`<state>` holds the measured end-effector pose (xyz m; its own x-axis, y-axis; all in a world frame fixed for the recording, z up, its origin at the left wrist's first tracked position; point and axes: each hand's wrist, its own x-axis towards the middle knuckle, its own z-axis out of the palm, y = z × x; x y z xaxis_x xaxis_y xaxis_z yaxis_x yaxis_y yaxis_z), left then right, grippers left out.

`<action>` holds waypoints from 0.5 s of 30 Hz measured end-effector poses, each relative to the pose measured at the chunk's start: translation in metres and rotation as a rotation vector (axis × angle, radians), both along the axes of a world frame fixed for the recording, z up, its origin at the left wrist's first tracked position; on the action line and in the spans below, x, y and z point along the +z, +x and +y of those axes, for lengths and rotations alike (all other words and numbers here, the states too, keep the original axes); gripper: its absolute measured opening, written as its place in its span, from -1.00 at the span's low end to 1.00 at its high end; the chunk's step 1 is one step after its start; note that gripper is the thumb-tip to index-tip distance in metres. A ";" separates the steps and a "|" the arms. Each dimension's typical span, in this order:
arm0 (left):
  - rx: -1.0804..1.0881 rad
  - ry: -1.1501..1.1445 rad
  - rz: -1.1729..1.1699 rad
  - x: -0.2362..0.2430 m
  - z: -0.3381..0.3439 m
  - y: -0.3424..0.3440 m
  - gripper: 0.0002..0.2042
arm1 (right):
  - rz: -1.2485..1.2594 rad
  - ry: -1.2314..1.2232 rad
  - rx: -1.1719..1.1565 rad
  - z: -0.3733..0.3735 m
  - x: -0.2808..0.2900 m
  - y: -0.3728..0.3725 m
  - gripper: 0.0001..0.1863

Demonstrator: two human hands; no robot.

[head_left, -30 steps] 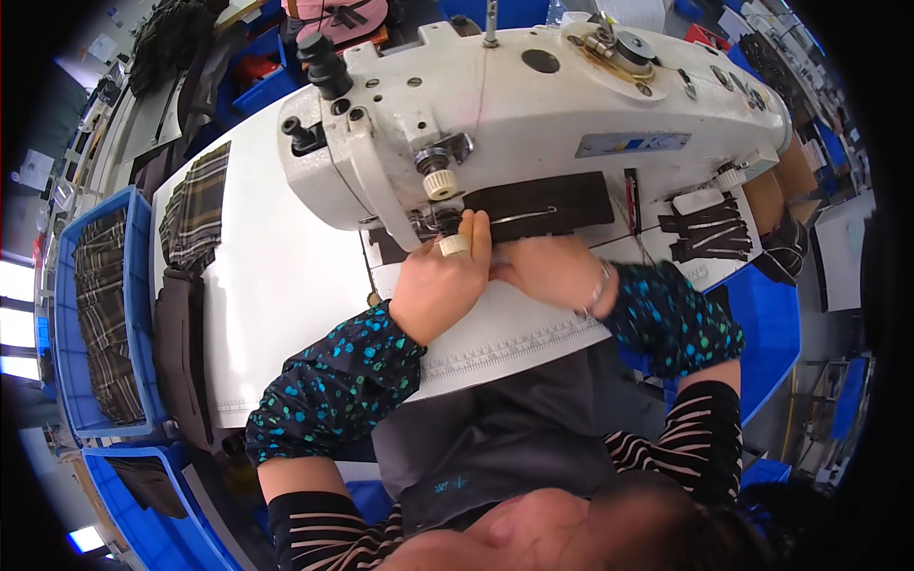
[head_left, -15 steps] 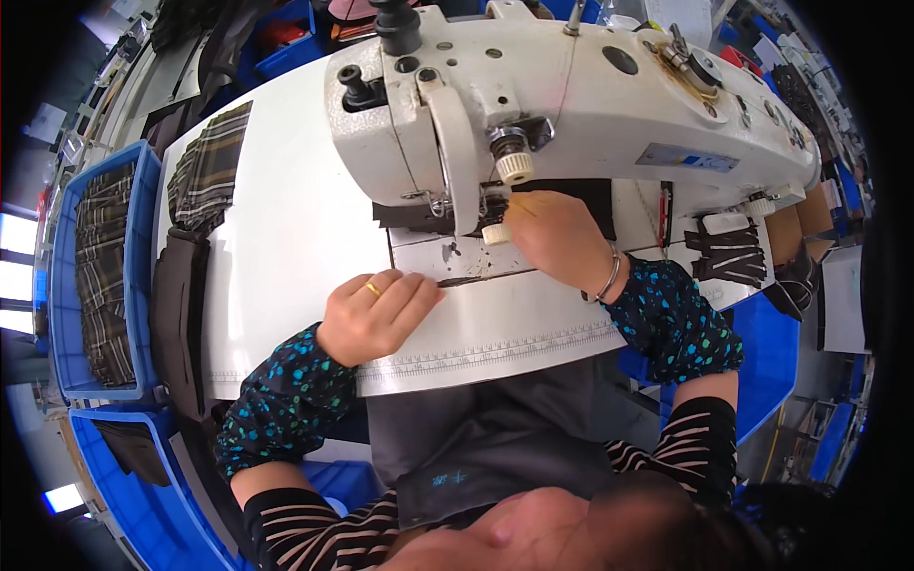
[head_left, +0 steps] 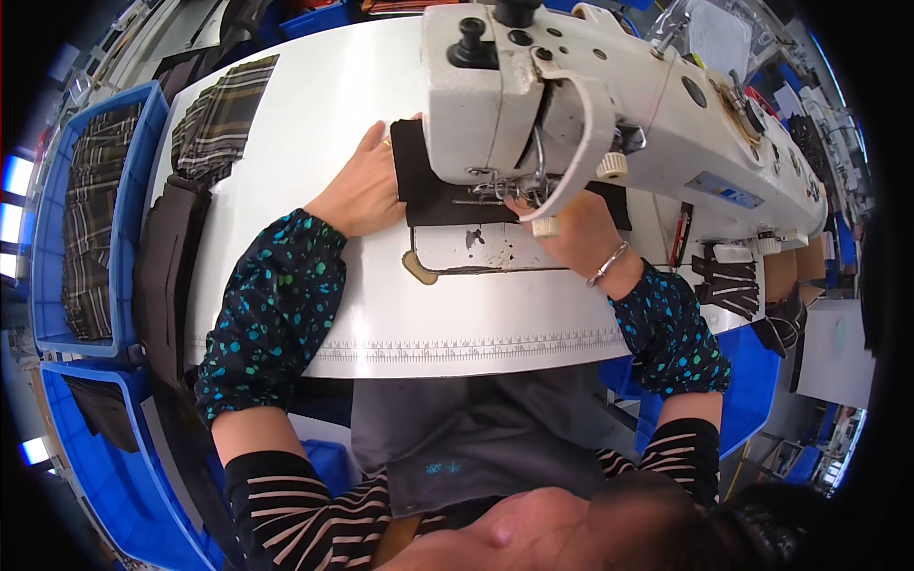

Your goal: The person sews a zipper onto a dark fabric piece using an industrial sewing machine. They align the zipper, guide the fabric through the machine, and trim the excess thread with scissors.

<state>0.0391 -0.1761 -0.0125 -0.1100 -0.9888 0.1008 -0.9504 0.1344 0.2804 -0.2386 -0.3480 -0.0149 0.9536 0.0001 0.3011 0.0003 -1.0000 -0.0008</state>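
A dark brown fabric piece lies under the needle area of a white sewing machine, with a short light line of stitching on it near the presser foot. My left hand grips the left edge of the fabric, which hides part of the fingers. A ring shows on that hand. Close to the presser foot, my right hand has its fingers bent together, the tips partly hidden by the machine's white curved guard. What they pinch, if anything, I cannot make out.
Folded plaid fabric and dark folded pieces lie at the table's left. Beyond them stand blue bins. Dark strips and a red-and-black tool lie right. A printed ruler runs along the front edge.
My left hand has moved from the table's front, up to the fabric's left edge. More of the fabric now shows left of the needle. The view has shifted, placing the machine farther right.
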 end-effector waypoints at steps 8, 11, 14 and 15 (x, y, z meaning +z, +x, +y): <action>0.001 -0.205 -0.069 -0.024 0.007 -0.005 -0.61 | -0.018 -0.199 -0.018 -0.007 -0.012 -0.007 -0.67; 0.036 -0.175 -0.085 -0.016 0.009 -0.010 -0.62 | 0.019 -0.245 -0.058 -0.007 -0.005 -0.011 -0.38; 0.069 -0.191 -0.079 -0.012 0.010 -0.015 -0.61 | -0.013 -0.146 -0.069 -0.001 0.007 -0.007 -0.37; 0.078 -0.209 -0.073 -0.013 0.011 -0.015 -0.61 | 0.002 -0.088 -0.085 0.003 0.011 -0.006 -0.39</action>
